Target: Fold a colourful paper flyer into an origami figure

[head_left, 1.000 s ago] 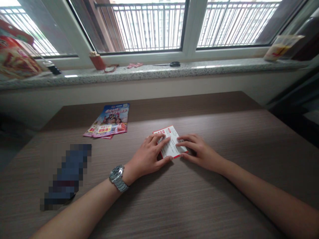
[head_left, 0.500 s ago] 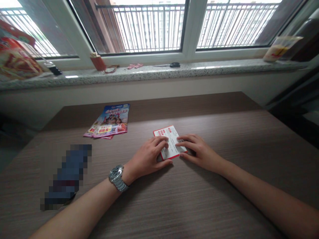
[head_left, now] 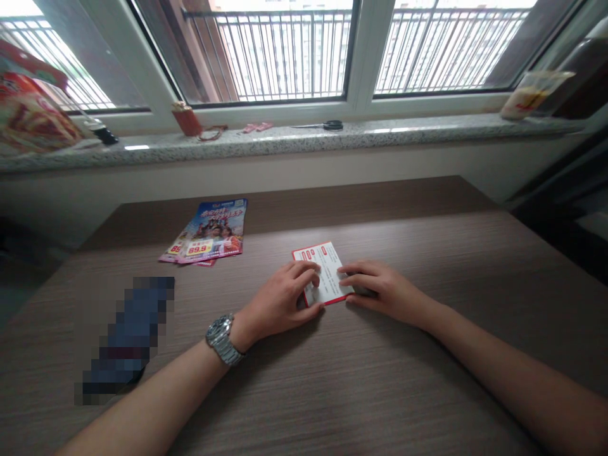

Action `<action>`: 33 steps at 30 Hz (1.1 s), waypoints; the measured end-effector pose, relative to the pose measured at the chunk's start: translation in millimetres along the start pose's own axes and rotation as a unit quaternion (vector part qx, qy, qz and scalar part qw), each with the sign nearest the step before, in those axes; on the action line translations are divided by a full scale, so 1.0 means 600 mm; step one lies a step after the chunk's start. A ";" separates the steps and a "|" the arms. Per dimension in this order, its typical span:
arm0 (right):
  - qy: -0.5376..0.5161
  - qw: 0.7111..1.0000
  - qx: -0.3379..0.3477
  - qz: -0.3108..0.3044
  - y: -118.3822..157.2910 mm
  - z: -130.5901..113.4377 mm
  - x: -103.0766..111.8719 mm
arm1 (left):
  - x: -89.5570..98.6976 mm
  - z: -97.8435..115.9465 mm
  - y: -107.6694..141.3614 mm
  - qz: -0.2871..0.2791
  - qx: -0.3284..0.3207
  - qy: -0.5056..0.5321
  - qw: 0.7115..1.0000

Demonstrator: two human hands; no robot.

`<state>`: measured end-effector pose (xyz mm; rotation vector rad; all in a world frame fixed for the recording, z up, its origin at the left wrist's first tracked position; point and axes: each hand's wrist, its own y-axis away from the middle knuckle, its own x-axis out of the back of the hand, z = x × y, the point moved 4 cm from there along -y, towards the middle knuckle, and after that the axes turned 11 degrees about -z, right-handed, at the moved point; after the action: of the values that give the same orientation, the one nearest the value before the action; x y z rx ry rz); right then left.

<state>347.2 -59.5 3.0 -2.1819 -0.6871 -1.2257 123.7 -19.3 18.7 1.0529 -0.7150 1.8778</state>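
Observation:
On the brown table lies a small white leaflet (head_left: 327,272) with red edges, red labels and printed lines. My left hand (head_left: 285,292), below a metal wristwatch (head_left: 224,339), rests over its left side. The fingers there are bent and spread, with the thumb stretched along the near edge. From the other side, my right hand (head_left: 373,286) touches the leaflet's right edge with its fingertips. Its fingers are apart, and the thumb lies at the near right corner. Neither hand grips the leaflet; parts of its left side are hidden under my left fingers.
Colourful flyers (head_left: 216,231) overlap at the table's back left. A pixelated dark blue object (head_left: 133,335) lies beside my left forearm. On the stone windowsill are scissors (head_left: 332,125), a red container (head_left: 187,119), pink packets (head_left: 257,127) and a plastic cup (head_left: 525,98).
My right hand has shifted slightly, its fingers now closer to the leaflet's right edge and its thumb drawn nearer the fingers. My left thumb has slid slightly left. The leaflet stays almost in place.

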 end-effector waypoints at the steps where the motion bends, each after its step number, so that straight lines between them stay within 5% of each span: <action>1: 0.002 1.000 0.003 0.000 0.000 0.000 -0.001 | 0.000 0.000 0.000 -0.003 0.000 -0.002 1.000; 21: -0.039 0.998 -0.021 0.045 -0.001 -0.012 0.013 | 0.006 0.006 0.000 -0.004 -0.018 0.012 1.000; 33: 0.001 1.000 0.007 0.012 0.001 -0.006 0.005 | 0.008 0.000 -0.001 0.015 -0.017 0.057 0.998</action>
<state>346.7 -61.7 7.0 -2.1720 -0.6645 -1.2075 122.6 -17.4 23.0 0.9110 -0.6976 1.9287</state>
